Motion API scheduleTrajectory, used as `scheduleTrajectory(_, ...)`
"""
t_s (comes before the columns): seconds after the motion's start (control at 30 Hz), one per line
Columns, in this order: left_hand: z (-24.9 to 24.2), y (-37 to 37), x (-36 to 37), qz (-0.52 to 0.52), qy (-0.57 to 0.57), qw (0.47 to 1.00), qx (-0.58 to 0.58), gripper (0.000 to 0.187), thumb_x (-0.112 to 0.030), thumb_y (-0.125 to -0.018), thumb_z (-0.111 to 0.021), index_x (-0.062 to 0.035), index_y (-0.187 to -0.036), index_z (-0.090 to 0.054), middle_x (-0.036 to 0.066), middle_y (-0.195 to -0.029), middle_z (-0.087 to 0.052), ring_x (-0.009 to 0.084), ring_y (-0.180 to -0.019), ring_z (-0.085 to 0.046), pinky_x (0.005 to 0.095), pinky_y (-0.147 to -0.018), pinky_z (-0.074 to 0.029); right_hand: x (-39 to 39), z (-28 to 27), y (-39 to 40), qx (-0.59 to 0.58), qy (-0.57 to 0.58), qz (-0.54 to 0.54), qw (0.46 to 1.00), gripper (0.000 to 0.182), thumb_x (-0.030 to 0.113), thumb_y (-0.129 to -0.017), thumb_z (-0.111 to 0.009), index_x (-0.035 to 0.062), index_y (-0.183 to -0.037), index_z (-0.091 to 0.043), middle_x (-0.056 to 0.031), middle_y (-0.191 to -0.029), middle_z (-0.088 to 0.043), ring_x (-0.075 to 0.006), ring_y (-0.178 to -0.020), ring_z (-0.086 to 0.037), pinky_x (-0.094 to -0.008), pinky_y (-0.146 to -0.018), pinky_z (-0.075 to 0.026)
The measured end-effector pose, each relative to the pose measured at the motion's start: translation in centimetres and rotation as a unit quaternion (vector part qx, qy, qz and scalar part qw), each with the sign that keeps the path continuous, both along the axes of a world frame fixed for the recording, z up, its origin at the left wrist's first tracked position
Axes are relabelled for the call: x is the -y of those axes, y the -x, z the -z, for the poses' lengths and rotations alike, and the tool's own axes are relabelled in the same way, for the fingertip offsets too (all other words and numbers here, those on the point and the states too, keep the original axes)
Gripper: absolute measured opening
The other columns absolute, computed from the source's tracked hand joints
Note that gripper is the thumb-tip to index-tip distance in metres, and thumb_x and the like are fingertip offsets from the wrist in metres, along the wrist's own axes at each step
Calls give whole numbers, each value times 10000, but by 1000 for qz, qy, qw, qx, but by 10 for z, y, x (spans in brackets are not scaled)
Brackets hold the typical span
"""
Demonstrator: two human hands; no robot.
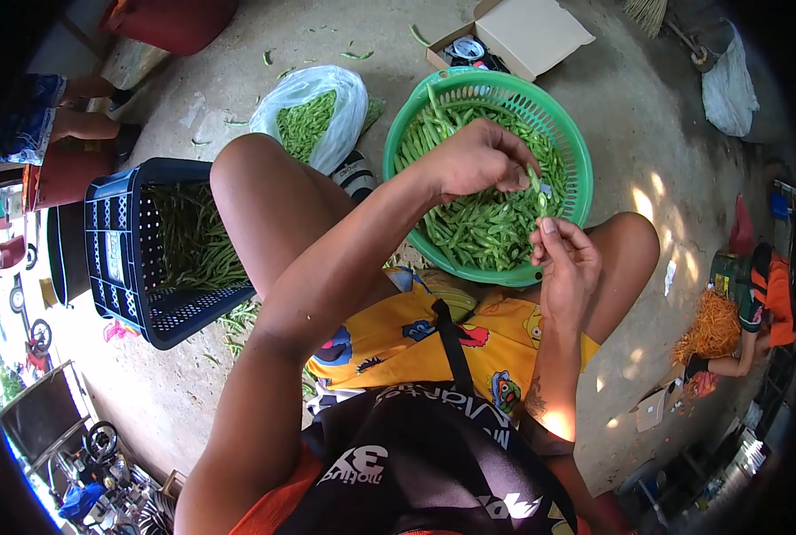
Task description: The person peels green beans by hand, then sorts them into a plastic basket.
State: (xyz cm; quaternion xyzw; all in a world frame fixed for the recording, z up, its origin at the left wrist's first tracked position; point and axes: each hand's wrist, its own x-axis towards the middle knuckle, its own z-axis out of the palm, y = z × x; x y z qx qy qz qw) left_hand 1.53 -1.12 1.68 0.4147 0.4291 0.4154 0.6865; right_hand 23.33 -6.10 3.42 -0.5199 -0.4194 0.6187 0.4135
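Left hand (474, 160): fingers pinched on the top of a green bean (538, 189), above the green basket (569, 134) of beans.
Right hand (565, 263): fingertips closed on the bean's lower end.
Around: blue crate (121, 254) by left knee; plastic bag (313, 111) behind; cardboard box (527, 34) beyond basket.

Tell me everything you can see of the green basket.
The green basket is round, apparently plastic, with slotted walls and a thick rim. It sits upright on the concrete floor between the person's knees, well filled with green beans. The left hand and right hand hold one bean above it.
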Motion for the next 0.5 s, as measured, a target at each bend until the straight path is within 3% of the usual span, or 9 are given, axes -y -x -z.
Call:
scheduleTrajectory(0.13,-3,-3,9,-35,-104,988,-110,287,13,-774,-688,24,-1057,-734,105,-849,-741,202,-804,-719,323,-735,-574,-4,2,-1,21,3,2,1000,170,91,-944,-738,-29,-1064,-723,-62,-856,-718,-71,-671,-586,-219,-588,-472)
scheduleTrajectory(0.17,-5,1,13,-28,-207,909,-360,296,13,-755,-678,9,-1047,-729,137,-854,-738,254,-800,-726,369,-722,-583,-8,1,-1,68,-26,-5,997,189,86,-939,-742,-25,-1090,-722,-56,-884,-716,-64,-690,-587,-213,-582,-471)
scheduleTrajectory(0.2,-8,3,17,-19,-293,758,-582,306,14,-735,-669,-6,-1036,-723,169,-860,-736,305,-795,-733,416,-709,-592,-12,-1,-1,114,-56,-13,992,211,82,-934,-746,-22,-1116,-721,-50,-912,-715,-56,-710,-589,-207,-576,-470)
scheduleTrajectory(0.23,-11,4,18,2,-274,750,-602,294,3,-710,-651,-27,-994,-719,210,-896,-715,379,-805,-714,477,-711,-589,-14,-3,-2,114,-57,-13,992,211,82,-934,-746,-22,-1116,-721,-50,-912,-715,-56,-710,-589,-207,-576,-470)
scheduleTrajectory(0.33,-4,13,19,19,-310,716,-625,258,2,-720,-639,-36,-961,-724,180,-893,-710,370,-807,-718,467,-721,-587,-22,-9,-1,188,-97,-22,977,217,84,-935,-747,-4,-1132,-730,-24,-973,-709,-40,-758,-590,-204,-570,-468)
scheduleTrajectory(0.43,-5,24,13,-33,-305,744,-594,221,0,-743,-624,-41,-932,-731,175,-897,-699,393,-811,-710,476,-740,-574,-28,-19,7,263,-186,-84,943,210,103,-918,-763,15,-1108,-740,-27,-995,-718,-65,-770,-598,-217,-562,-464)
scheduleTrajectory(0.5,-12,33,9,-72,-304,772,-554,213,0,-757,-616,-35,-933,-731,179,-900,-705,399,-819,-708,476,-755,-567,-26,-29,21,336,-235,-148,900,195,100,-877,-779,30,-1056,-747,-72,-1008,-717,-170,-821,-649,-295,-643,-514)
